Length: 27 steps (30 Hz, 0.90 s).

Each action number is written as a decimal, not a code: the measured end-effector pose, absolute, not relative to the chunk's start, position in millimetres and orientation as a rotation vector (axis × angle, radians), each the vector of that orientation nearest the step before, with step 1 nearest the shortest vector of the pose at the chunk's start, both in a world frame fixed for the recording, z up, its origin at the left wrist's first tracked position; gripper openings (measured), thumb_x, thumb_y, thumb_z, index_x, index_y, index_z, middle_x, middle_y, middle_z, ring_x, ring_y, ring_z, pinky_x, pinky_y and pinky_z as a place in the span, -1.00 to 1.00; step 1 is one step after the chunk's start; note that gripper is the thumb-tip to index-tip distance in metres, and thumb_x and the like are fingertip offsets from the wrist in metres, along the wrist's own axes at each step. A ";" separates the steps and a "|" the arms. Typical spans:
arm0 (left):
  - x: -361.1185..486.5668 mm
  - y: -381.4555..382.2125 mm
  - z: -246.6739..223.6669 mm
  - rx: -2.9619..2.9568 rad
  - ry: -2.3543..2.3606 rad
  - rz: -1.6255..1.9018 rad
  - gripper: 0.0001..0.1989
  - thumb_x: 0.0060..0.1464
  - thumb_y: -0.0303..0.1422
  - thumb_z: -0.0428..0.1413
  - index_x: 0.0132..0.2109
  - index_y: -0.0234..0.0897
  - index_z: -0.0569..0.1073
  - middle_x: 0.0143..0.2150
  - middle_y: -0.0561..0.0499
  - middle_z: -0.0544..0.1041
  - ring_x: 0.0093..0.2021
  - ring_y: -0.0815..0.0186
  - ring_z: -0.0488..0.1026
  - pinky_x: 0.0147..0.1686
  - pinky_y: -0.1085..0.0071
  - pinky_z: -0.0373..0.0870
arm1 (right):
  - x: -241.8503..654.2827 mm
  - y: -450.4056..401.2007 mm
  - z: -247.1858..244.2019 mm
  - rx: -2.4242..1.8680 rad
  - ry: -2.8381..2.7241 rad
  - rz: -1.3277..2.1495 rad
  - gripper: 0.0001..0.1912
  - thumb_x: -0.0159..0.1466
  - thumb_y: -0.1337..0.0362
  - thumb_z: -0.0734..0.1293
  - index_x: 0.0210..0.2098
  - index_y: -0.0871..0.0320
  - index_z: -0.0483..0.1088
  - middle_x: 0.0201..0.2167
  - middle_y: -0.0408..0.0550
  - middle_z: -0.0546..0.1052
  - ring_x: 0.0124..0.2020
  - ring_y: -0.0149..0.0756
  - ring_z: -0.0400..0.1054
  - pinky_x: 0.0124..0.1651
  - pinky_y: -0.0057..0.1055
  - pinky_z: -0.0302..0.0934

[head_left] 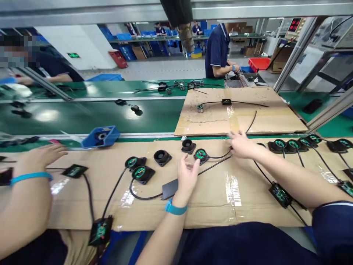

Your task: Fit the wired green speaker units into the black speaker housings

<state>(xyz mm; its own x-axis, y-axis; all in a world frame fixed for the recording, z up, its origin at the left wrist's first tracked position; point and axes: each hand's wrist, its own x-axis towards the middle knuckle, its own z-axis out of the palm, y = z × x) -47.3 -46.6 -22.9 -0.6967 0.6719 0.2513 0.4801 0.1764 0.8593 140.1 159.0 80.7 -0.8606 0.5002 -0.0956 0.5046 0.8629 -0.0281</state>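
My left hand [187, 175], with a teal wristband, is over the cardboard, fingers loosely curled and thumb apart, with nothing seen in it. Just beyond its fingertips lies a round black fan housing with a green circuit board [201, 154]. Beside the wrist is a flat black box [170, 190], partly hidden by the hand, with a cable at each side. My right hand [242, 145] is closed on a thin black cable [219, 157] farther right. Two black fan housings without visible boards, one [162, 157] and another [188, 146], lie nearby.
A co-worker's hand [41, 156] is at the left, near a blue bin [100, 137]. Several wired housings [293, 146] line the right side, with an open circuit box [280, 194] under my forearm. A green conveyor [154, 116] runs behind the cardboard [209, 206]. Another person stands beyond.
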 end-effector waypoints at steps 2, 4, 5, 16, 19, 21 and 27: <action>-47.2 -35.9 -20.1 1.258 2.303 1.320 -0.24 0.10 -0.02 0.23 0.28 -0.35 0.22 0.02 -0.26 0.45 -0.11 0.09 0.52 0.02 0.05 0.46 | 156.4 181.1 82.1 0.893 2.800 -0.024 -0.68 0.12 0.49 0.39 -0.11 0.28 0.57 0.05 0.35 0.51 0.26 0.24 0.24 0.31 0.20 -0.02; -46.8 -22.6 -17.3 1.392 2.339 1.168 -0.21 0.06 -0.09 0.28 0.30 -0.38 0.20 0.18 -0.39 0.38 0.12 -0.07 0.45 0.15 -0.04 0.38 | 163.3 193.5 77.9 0.912 2.746 -0.042 -0.78 0.14 0.49 0.37 -0.22 0.26 0.58 -0.13 0.27 0.58 0.09 0.13 0.40 0.19 0.01 0.16; -46.2 -16.1 -15.7 1.417 2.356 1.112 -0.25 0.07 -0.13 0.28 0.28 -0.40 0.22 0.19 -0.42 0.38 0.18 -0.12 0.41 0.15 -0.05 0.36 | 164.1 196.3 75.5 0.902 2.751 -0.060 -0.81 0.16 0.48 0.36 -0.25 0.25 0.57 -0.19 0.23 0.60 0.01 0.06 0.45 0.12 -0.10 0.22; -86.2 -46.3 43.0 1.373 2.491 1.192 -0.64 0.11 -0.15 0.23 -0.05 -0.29 0.45 -0.23 -0.13 0.58 -0.18 0.05 0.56 -0.19 0.19 0.49 | 171.2 154.0 129.9 0.686 3.299 0.134 -0.86 0.34 0.19 0.37 -0.25 0.13 0.41 -0.20 0.15 0.58 -0.19 -0.05 0.46 -0.13 -0.23 0.20; -130.4 -83.7 84.0 1.196 2.502 1.275 -0.55 0.05 -0.06 0.26 -0.04 -0.27 0.48 -0.29 -0.05 0.59 -0.35 0.16 0.55 -0.33 0.29 0.50 | 157.0 95.7 133.2 0.613 3.348 -0.302 -0.78 0.35 0.06 0.34 -0.30 0.07 0.38 -0.42 0.00 0.52 -0.40 -0.15 0.40 -0.31 -0.29 0.21; -161.5 -110.0 111.5 0.998 2.443 1.270 -0.47 -0.02 -0.02 0.30 -0.01 -0.28 0.47 -0.33 0.00 0.58 -0.49 0.25 0.51 -0.47 0.36 0.47 | 138.1 42.8 125.6 0.468 3.264 -0.781 -0.85 0.35 0.14 0.33 -0.23 0.08 0.42 -0.34 0.00 0.55 -0.37 -0.19 0.43 -0.30 -0.32 0.29; -260.9 -172.0 161.5 0.757 2.399 1.292 -0.37 -0.20 -0.05 0.42 -0.02 -0.28 0.48 -0.33 0.12 0.59 -0.44 0.39 0.51 -0.40 0.42 0.51 | 73.9 -82.1 102.3 -0.501 2.933 -1.427 -0.41 0.26 0.04 0.43 0.22 0.08 0.35 0.36 0.11 0.25 0.19 -0.12 0.37 0.17 -0.35 0.31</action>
